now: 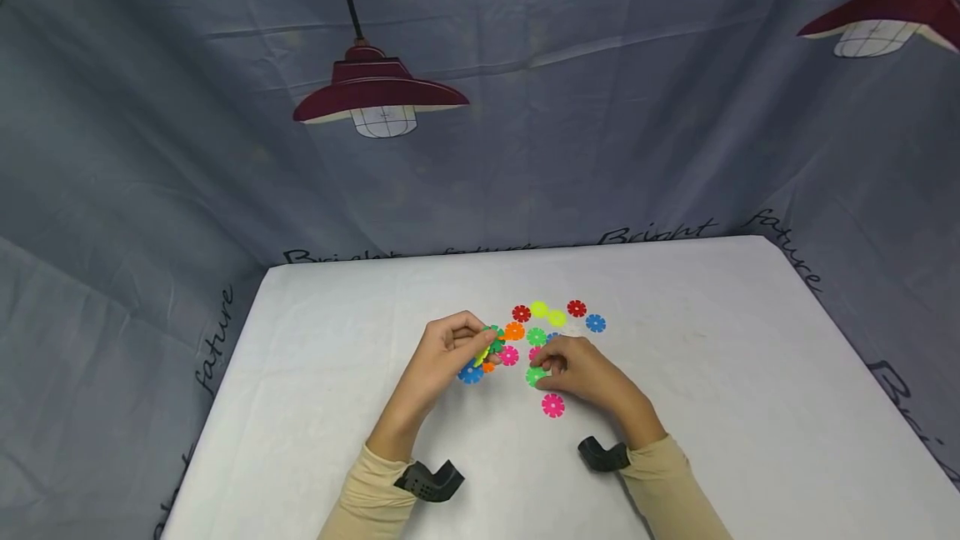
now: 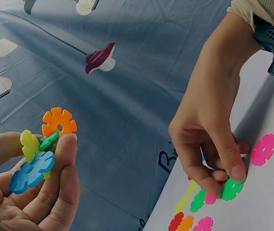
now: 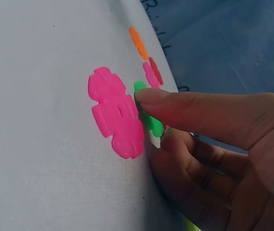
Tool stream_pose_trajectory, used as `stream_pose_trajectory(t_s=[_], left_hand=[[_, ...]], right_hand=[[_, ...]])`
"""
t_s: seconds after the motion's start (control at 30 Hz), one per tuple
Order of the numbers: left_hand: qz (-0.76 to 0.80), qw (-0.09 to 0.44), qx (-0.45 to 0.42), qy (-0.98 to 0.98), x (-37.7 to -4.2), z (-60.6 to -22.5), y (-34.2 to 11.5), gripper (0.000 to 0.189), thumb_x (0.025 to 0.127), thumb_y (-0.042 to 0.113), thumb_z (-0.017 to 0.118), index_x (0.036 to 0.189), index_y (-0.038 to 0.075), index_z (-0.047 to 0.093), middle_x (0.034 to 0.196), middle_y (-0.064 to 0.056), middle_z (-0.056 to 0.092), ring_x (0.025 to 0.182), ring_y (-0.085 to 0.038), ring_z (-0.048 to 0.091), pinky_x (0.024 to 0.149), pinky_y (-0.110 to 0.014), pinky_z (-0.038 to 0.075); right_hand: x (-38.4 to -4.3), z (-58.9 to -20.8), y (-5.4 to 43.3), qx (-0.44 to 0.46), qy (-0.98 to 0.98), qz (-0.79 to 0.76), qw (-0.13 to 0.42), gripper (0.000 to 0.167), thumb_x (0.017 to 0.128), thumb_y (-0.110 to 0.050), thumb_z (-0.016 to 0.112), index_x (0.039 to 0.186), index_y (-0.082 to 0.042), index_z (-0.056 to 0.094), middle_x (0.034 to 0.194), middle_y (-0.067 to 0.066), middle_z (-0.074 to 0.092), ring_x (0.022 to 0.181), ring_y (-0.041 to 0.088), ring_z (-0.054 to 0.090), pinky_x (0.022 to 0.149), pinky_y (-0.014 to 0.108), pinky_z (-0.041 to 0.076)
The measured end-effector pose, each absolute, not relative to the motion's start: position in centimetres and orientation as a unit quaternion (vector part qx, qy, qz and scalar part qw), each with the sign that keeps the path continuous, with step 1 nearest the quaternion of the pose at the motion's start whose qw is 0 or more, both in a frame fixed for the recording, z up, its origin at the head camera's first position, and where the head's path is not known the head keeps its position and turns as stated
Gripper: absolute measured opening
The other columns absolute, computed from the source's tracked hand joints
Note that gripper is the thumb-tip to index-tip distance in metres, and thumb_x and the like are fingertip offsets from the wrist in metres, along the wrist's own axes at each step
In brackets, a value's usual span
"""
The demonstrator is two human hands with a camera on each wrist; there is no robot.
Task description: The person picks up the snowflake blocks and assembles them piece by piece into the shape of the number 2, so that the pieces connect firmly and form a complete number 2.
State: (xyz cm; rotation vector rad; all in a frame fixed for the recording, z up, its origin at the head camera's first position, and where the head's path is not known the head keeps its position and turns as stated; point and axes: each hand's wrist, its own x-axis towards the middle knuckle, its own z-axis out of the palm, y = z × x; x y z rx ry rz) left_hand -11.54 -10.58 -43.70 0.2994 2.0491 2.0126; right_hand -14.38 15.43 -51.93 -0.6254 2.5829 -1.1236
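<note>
Pink disc (image 1: 552,405), notched like a flower, lies flat on the white surface (image 1: 712,357), nearer the person than the other loose pieces. Just beyond it, the right hand (image 1: 588,369) pinches a green disc (image 1: 535,377) by its edge, thumb and fingers close together. Left of the pink disc and farther off, the left hand (image 1: 452,348) grips a joined cluster (image 2: 31,172) above the surface (blue, yellow, green and orange show in it). Well beyond the pink disc, two yellow discs (image 1: 557,318) sit side by side between two red discs (image 1: 577,308); a blue disc (image 1: 596,323) lies beyond it too, to its right.
</note>
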Motion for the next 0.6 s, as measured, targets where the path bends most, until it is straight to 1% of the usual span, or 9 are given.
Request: stream_pose_trajectory(t_s=[0.03, 0.1, 0.17, 0.27, 0.33, 0.4, 0.5, 0.6], left_hand=[[0.691, 0.126, 0.103, 0.704, -11.5, -43.7, -10.6, 0.023, 0.101, 0.023, 0.069, 0.099, 0.000, 0.067, 0.094, -0.014, 0.076, 0.087, -0.035, 0.077, 0.075, -0.031, 0.060], [0.693, 0.125, 0.103, 0.703, -11.5, -43.7, -10.6, 0.023, 0.101, 0.023, 0.069, 0.099, 0.000, 0.067, 0.096, -0.019, 0.075, 0.088, -0.036, 0.077, 0.076, -0.033, 0.060], [0.694, 0.125, 0.104, 0.702, -11.5, -43.7, -10.6, 0.023, 0.101, 0.022, 0.069, 0.099, -0.001, 0.067, 0.097, -0.022, 0.074, 0.087, -0.035, 0.077, 0.077, -0.033, 0.061], [0.694, 0.124, 0.104, 0.701, -11.5, -43.7, -10.7, 0.024, 0.101, 0.023, 0.069, 0.099, -0.001, 0.067, 0.097, -0.023, 0.073, 0.083, -0.027, 0.076, 0.074, -0.029, 0.058], [0.694, 0.123, 0.103, 0.702, -11.5, -43.7, -10.7, 0.024, 0.100, 0.023, 0.070, 0.099, -0.001, 0.068, 0.096, -0.021, 0.073, 0.080, -0.021, 0.074, 0.073, -0.026, 0.057], [0.694, 0.124, 0.102, 0.702, -11.6, -43.7, -10.7, 0.024, 0.100, 0.023, 0.070, 0.099, 0.000, 0.068, 0.095, -0.020, 0.073, 0.080, -0.019, 0.074, 0.072, -0.026, 0.056], [0.694, 0.124, 0.104, 0.702, -11.6, -43.7, -10.7, 0.023, 0.101, 0.022, 0.069, 0.099, -0.001, 0.067, 0.096, -0.022, 0.073, 0.081, -0.021, 0.076, 0.075, -0.030, 0.059], [0.694, 0.125, 0.106, 0.701, -11.7, -43.8, -10.7, 0.023, 0.101, 0.021, 0.069, 0.100, -0.002, 0.067, 0.097, -0.023, 0.073, 0.082, -0.022, 0.077, 0.078, -0.035, 0.062]], right_hand=[[-14.4, -51.9, 15.4, -0.215, 0.888, -0.386, 0.127, 0.024, 0.080, -0.013, 0.090, 0.099, -0.008, 0.076, 0.083, -0.002, 0.066, 0.071, 0.008, 0.056, 0.065, 0.020, 0.051], [-14.4, -51.9, 15.3, -0.213, 0.887, -0.388, 0.129, 0.025, 0.079, -0.012, 0.090, 0.098, -0.008, 0.074, 0.081, -0.002, 0.065, 0.069, 0.008, 0.056, 0.063, 0.021, 0.051], [-14.3, -51.8, 15.2, -0.206, 0.887, -0.391, 0.134, 0.026, 0.078, -0.011, 0.090, 0.096, -0.008, 0.072, 0.079, -0.002, 0.064, 0.068, 0.009, 0.055, 0.063, 0.021, 0.050], [-14.2, -51.6, 15.1, -0.199, 0.888, -0.391, 0.139, 0.026, 0.079, -0.010, 0.089, 0.094, -0.008, 0.069, 0.077, -0.003, 0.063, 0.069, 0.010, 0.056, 0.064, 0.021, 0.051], [-14.2, -51.5, 15.1, -0.195, 0.888, -0.393, 0.136, 0.023, 0.081, -0.010, 0.088, 0.093, -0.010, 0.068, 0.077, -0.005, 0.063, 0.071, 0.009, 0.057, 0.067, 0.020, 0.052], [-14.1, -51.2, 15.1, -0.191, 0.886, -0.403, 0.128, 0.021, 0.083, -0.011, 0.087, 0.093, -0.011, 0.069, 0.079, -0.005, 0.065, 0.074, 0.010, 0.059, 0.068, 0.021, 0.053], [-14.0, -50.6, 15.1, -0.173, 0.867, -0.453, 0.117, 0.016, 0.087, -0.014, 0.084, 0.095, -0.012, 0.071, 0.081, -0.001, 0.071, 0.073, 0.014, 0.067, 0.067, 0.026, 0.058], [-13.9, -49.7, 15.2, -0.151, 0.837, -0.516, 0.101, 0.017, 0.089, -0.019, 0.082, 0.101, -0.011, 0.072, 0.086, 0.005, 0.076, 0.075, 0.021, 0.073, 0.067, 0.033, 0.061]])
